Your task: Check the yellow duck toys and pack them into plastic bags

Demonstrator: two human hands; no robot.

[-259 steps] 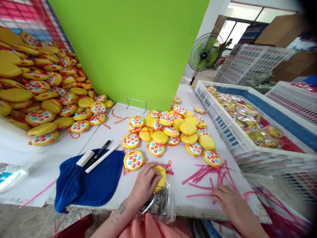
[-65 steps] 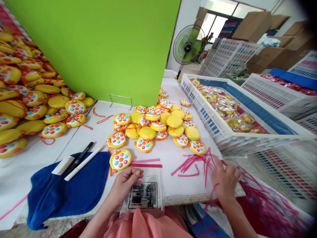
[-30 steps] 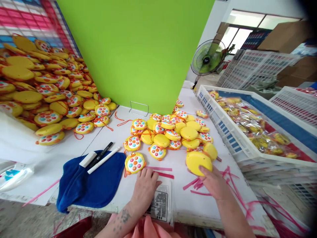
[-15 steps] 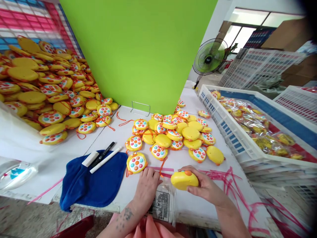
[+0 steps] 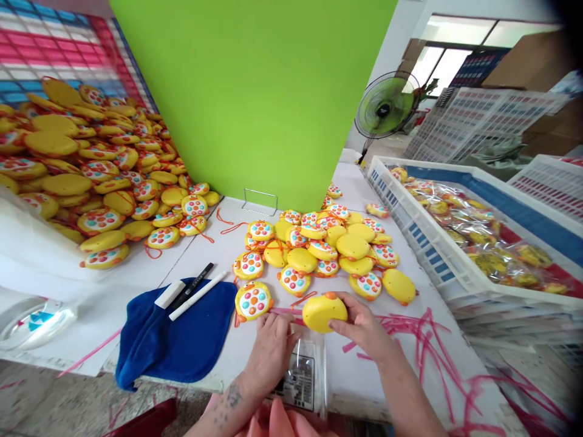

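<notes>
My right hand point(image 5: 364, 325) grips a yellow duck-shaped toy point(image 5: 324, 311), back side up, just above the table near its front edge. My left hand point(image 5: 272, 346) rests on a clear plastic bag with a printed label point(image 5: 301, 377), fingers pressed on its top. The toy hovers right beside the bag's mouth. Another toy point(image 5: 253, 300) with coloured buttons lies face up left of my left hand. A pile of the same toys point(image 5: 328, 243) lies further back on the table.
A blue cloth point(image 5: 173, 340) holds a black pen, a white pen and an eraser at left. A large heap of toys point(image 5: 82, 176) fills the far left. White crate point(image 5: 423, 237) of bagged toys stands right. Pink twist ties point(image 5: 428, 346) lie scattered at the right front. A green board stands behind.
My right hand took a yellow toy from the pile and carried it left toward the bag. My left hand stayed on the bag.
</notes>
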